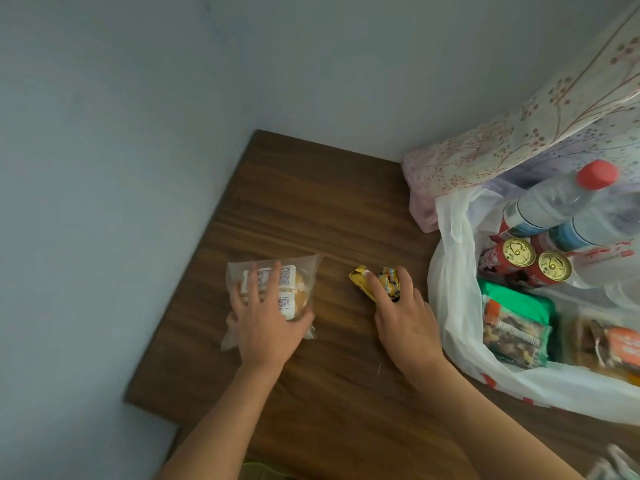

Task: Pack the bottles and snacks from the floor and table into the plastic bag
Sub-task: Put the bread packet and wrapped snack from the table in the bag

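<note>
Reaching over the dark wood-grain table (311, 209), the left hand (263, 320) lies with fingers spread and nearly straight on top of the clear plastic packet of pale bread buns (291, 289). Its thumb rests against the packet's near right side, not closed round it. The right hand (405, 323) curls its fingers over the small crumpled yellow snack wrapper (363, 282) and seems to pinch it. Lifted from a flat palm, the slick bun packet could slide out or get squashed, and the light wrapper could slip from a loose pinch. Bare tabletop lies between the two snacks, with more beyond them, so there is room to sweep right. The left table edge sits close to the bun packet, though. To the right gapes the white plastic bag (450, 271), already crowded with a green nut packet (516, 327), red gold-topped cans (519, 252) and clear red-capped bottles (554, 202). Its limp rim could fold shut or snag a hand. A floral cloth (519, 133) hangs just behind it.
</note>
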A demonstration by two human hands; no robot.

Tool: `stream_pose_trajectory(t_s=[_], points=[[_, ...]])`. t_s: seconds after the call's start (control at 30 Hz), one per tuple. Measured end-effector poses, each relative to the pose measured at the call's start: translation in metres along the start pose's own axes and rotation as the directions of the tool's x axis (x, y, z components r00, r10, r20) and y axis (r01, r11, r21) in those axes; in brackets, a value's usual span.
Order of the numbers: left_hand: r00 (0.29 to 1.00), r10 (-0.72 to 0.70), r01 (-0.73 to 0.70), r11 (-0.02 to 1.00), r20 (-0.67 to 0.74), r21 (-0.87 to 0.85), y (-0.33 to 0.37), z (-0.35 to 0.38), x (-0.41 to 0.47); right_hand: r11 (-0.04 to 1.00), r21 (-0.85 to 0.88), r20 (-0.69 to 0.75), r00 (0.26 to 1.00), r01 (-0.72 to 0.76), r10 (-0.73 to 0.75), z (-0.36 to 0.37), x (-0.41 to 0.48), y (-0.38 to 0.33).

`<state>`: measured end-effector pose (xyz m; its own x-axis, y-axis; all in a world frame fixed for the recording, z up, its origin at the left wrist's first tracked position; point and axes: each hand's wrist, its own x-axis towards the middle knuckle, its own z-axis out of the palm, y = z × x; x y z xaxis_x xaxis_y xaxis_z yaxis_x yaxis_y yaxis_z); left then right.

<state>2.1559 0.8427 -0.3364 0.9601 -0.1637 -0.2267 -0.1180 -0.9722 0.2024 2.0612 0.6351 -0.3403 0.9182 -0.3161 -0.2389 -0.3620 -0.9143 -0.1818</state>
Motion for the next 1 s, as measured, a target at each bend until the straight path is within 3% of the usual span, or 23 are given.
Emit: stream_pose_trajectory(t_s=[0.63,0.8,1.0], points=[[0.981,0.032,-0.061,0.987,-0.191,-0.147,0.006,-0.044,-0.031,0.983,0.176,-0.119,0.992,0.058,-0.037,-0.057,-0.032,-0.024],[0.95,0.085,-0.138,0.977,-0.3,-0.16,0.024,-0.086,-0.041,0.954,0.3,-0.183,0.983,0.025,0.031,-0.092,-0.052,-0.04],[0.925,0.156,-0.223,0.961,-0.347,-0.164,0.065,-0.126,-0.05,0.954,0.298,-0.27,0.956,-0.032,0.117,-0.132,-0.063,-0.029]])
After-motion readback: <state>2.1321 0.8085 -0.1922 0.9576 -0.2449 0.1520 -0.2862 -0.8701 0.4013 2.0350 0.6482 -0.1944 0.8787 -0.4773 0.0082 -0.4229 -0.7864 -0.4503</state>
